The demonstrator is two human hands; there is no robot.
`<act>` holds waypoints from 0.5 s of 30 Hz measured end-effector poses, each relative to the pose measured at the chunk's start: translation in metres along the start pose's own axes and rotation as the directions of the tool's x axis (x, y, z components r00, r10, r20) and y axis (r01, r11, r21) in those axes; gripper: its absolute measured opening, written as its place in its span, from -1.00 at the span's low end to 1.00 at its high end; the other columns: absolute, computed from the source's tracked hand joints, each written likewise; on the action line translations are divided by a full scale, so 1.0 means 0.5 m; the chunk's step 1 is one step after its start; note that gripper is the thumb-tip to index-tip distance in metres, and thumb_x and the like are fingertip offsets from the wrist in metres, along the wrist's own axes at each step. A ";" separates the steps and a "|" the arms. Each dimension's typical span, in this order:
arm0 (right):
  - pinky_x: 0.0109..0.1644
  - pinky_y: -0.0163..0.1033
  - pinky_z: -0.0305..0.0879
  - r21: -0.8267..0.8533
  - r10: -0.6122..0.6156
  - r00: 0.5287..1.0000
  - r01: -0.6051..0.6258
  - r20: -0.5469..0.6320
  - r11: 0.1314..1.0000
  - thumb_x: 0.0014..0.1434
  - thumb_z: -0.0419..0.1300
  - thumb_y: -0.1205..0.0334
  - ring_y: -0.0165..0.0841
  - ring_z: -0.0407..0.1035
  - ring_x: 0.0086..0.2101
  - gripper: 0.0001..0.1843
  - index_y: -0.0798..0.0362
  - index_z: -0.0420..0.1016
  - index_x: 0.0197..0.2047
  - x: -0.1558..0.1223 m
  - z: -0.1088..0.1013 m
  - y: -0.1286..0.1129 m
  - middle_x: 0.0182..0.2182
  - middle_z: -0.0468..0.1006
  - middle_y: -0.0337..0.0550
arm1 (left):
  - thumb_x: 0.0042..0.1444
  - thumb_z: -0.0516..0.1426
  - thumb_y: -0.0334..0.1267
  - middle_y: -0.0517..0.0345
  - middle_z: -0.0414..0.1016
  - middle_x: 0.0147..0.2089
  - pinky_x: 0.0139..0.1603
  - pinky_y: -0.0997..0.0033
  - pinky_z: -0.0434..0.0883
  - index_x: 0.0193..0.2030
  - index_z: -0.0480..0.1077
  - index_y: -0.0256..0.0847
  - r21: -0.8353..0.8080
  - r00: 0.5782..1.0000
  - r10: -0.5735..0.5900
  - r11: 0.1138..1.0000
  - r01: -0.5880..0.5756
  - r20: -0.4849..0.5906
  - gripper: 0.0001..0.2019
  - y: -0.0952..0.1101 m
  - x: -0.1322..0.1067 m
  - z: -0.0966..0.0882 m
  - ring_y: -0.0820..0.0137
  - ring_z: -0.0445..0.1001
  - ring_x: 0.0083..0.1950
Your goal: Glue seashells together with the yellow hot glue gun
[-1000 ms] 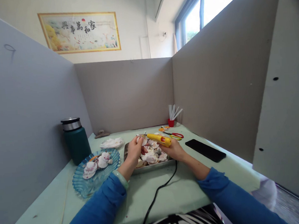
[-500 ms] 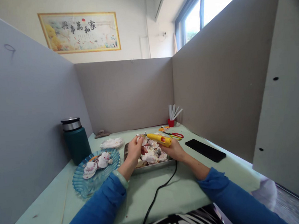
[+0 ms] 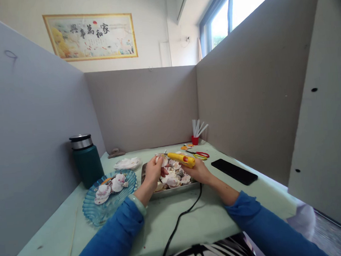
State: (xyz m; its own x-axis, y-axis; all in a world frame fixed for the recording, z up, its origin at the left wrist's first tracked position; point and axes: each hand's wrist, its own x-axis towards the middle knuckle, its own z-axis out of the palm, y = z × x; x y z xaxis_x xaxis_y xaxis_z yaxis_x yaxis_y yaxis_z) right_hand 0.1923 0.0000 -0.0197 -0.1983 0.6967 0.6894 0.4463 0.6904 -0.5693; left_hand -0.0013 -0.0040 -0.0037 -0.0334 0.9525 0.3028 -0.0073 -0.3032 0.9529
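Note:
Between the fingers of my left hand is a pale seashell, held up over the tray. My right hand is wrapped round a yellow hot glue gun, whose nozzle points left and meets or nearly meets the shell; I cannot tell whether they touch. A black cord runs from the gun toward my lap. Below both hands lies a metal tray heaped with seashells. To the left, a blue glass plate bears white shell pieces with reddish marks.
A teal bottle stands behind the plate, with white cotton-like material to its right. Scissors, a red cup of white sticks and a black phone are at right. A thin stick lies front left. Grey partitions enclose the table.
Hardly anything differs. Both hands keep their hold on the seashell and the glue gun, in nearly the same place.

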 end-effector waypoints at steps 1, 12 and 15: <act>-0.39 -0.32 0.26 -0.001 0.002 1.000 -0.002 0.002 1.000 0.02 0.12 0.21 -0.38 0.34 -0.47 -0.76 0.14 0.55 -0.31 0.000 0.000 -0.001 -0.52 0.48 -0.22 | 0.04 0.14 0.09 0.17 0.48 -0.52 -0.71 0.58 0.20 -0.30 0.27 -0.22 -0.002 1.000 -0.004 1.000 0.004 -0.006 -0.63 0.001 0.000 0.001 0.52 0.35 -0.68; -0.39 -0.34 0.25 -0.034 -0.025 1.000 0.025 0.018 0.999 0.02 0.13 0.23 -0.39 0.33 -0.47 -0.81 0.13 0.51 -0.35 -0.003 -0.003 -0.009 -0.52 0.47 -0.22 | 0.09 0.09 0.02 0.19 0.47 -0.50 -0.71 0.57 0.23 -0.31 0.23 -0.21 0.011 0.999 0.009 1.000 -0.009 -0.034 -0.69 0.003 0.000 0.003 0.52 0.35 -0.69; -0.40 -0.35 0.24 -0.030 -0.020 1.000 0.021 0.012 0.999 0.02 0.13 0.22 -0.40 0.32 -0.47 -0.82 0.12 0.50 -0.36 -0.003 -0.003 -0.009 -0.52 0.46 -0.23 | 0.08 0.10 0.05 0.19 0.47 -0.50 -0.72 0.58 0.22 -0.31 0.23 -0.20 0.015 0.999 0.020 1.000 -0.019 -0.043 -0.67 -0.001 0.002 0.002 0.53 0.35 -0.70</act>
State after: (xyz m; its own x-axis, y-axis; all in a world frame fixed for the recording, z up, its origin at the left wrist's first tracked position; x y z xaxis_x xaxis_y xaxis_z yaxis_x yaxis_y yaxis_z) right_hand 0.1917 -0.0045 -0.0175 -0.2177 0.6848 0.6955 0.4685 0.6985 -0.5410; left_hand -0.0004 -0.0029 -0.0037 -0.0767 0.9441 0.3207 0.0088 -0.3210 0.9470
